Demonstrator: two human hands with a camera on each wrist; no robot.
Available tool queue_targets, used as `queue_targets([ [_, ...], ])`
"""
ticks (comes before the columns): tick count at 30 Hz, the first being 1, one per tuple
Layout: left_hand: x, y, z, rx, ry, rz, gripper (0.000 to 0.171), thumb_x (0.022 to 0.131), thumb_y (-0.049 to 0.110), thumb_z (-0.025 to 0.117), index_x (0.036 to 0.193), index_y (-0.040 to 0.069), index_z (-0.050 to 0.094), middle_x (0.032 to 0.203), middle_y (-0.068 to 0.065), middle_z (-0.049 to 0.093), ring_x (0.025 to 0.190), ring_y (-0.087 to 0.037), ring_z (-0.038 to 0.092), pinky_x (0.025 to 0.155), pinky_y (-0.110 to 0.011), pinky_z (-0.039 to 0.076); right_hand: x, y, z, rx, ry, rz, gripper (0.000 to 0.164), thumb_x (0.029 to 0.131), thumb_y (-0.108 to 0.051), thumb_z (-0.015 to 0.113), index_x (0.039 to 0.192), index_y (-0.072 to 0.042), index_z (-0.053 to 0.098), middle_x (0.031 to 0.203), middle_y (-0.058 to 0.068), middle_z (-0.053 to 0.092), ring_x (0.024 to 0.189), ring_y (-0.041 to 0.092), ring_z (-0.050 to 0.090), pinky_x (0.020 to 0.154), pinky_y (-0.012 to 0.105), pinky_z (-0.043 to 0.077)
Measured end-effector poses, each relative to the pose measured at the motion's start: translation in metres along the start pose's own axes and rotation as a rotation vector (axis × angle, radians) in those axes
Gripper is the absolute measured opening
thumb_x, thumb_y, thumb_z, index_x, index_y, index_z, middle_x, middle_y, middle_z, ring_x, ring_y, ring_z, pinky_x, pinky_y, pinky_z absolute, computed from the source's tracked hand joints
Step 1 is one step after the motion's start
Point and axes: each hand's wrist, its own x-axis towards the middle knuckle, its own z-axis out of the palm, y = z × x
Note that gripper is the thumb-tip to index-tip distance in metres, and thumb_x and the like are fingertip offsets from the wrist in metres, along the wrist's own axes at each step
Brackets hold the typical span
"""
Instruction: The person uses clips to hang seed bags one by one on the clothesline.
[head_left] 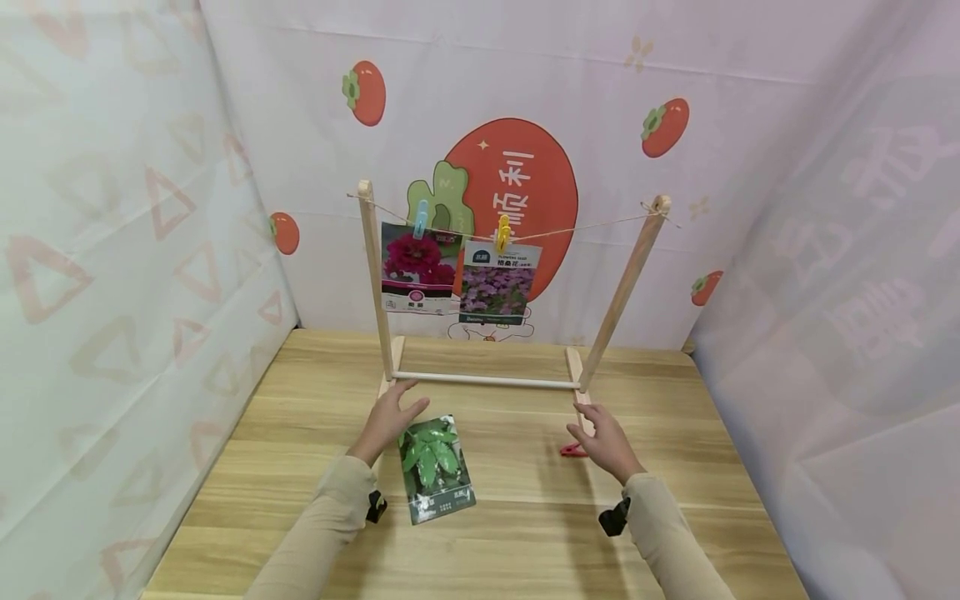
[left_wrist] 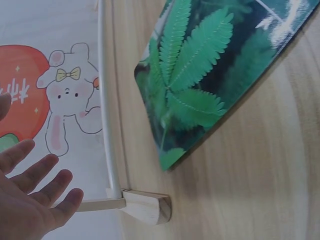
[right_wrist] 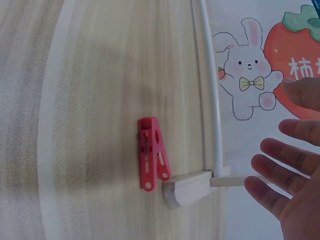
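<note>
Lying nearest the left hand (head_left: pixel 387 422): leafy packet (head_left: pixel 437 473)

Head view: it's on the surface (head_left: pixel 517 525), just rightward, long axis slanting near-to-far; right hand (head_left: pixel 607 445) farther off. Left wrist view: hand relaxed, empty. Right wrist view: likewise, red clip (right_wrist: pixel 151 150) near.

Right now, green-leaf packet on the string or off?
Off: the green-leaf packet lies on the table, apart from the string.

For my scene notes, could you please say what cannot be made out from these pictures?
Head view: the finest print on the red-flower packet and purple-flower packet is too small to read.
Head view: the right hand hides the near end of the right foot of the wooden frame.
Left wrist view: the top edge cuts off part of the green-leaf packet.
Left wrist view: the left edge crops the left hand.
</note>
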Motion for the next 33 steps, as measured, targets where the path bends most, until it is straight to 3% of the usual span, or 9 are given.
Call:
queue_targets([
  [10, -0.002, -0.015, 0.013, 0.006, -0.011, -0.024, 0.058, 0.096, 0.031, 0.061, 0.142, 0.0, 0.044, 0.146, -0.024, 0.045, 0.135, -0.044, 0.041, 0.11, -0.058, 0.035, -0.006, 0.012, 0.006, -0.021, -0.049, 0.064, 0.048, 0.093, -0.017, 0.065, 0.134, 0.005, 0.054, 0.126, 0.025, 0.057, 0.101, 0.036, 0.064, 0.092, 0.054, 0.049],
  [15, -0.005, -0.018, 0.018, -0.009, -0.022, -0.059, 0.058, 0.095, 0.029, 0.063, 0.142, -0.001, 0.045, 0.146, -0.025, 0.046, 0.135, -0.044, 0.041, 0.11, -0.058, 0.035, -0.008, 0.017, 0.011, -0.052, -0.06, 0.074, 0.046, 0.093, -0.015, 0.064, 0.133, 0.006, 0.054, 0.127, 0.027, 0.057, 0.115, 0.044, 0.056, 0.097, 0.059, 0.045],
  [20, -0.006, -0.022, 0.022, 0.02, -0.035, -0.056, 0.058, 0.094, 0.028, 0.064, 0.141, -0.003, 0.046, 0.144, -0.026, 0.047, 0.133, -0.046, 0.042, 0.109, -0.059, 0.036, -0.009, 0.023, 0.016, -0.078, -0.073, 0.091, 0.046, 0.093, -0.018, 0.063, 0.132, 0.006, 0.055, 0.127, 0.028, 0.056, 0.117, 0.046, 0.055, 0.099, 0.058, 0.044],
  [30, -0.013, -0.026, 0.029, 0.112, -0.059, -0.018, 0.058, 0.092, 0.025, 0.067, 0.137, -0.007, 0.048, 0.139, -0.028, 0.051, 0.128, -0.047, 0.047, 0.106, -0.058, 0.039, -0.01, 0.035, 0.028, -0.182, -0.066, 0.055, 0.044, 0.084, -0.008, 0.071, 0.123, 0.009, 0.061, 0.114, 0.026, 0.062, 0.098, 0.036, 0.063, 0.088, 0.052, 0.051],
  [33, -0.014, -0.027, 0.03, 0.144, -0.063, -0.022, 0.058, 0.091, 0.025, 0.068, 0.136, -0.008, 0.049, 0.137, -0.028, 0.053, 0.126, -0.046, 0.049, 0.105, -0.057, 0.041, -0.01, 0.036, 0.031, -0.194, -0.085, 0.079, 0.044, 0.083, -0.007, 0.073, 0.122, 0.009, 0.061, 0.111, 0.023, 0.062, 0.093, 0.031, 0.062, 0.084, 0.049, 0.052],
])
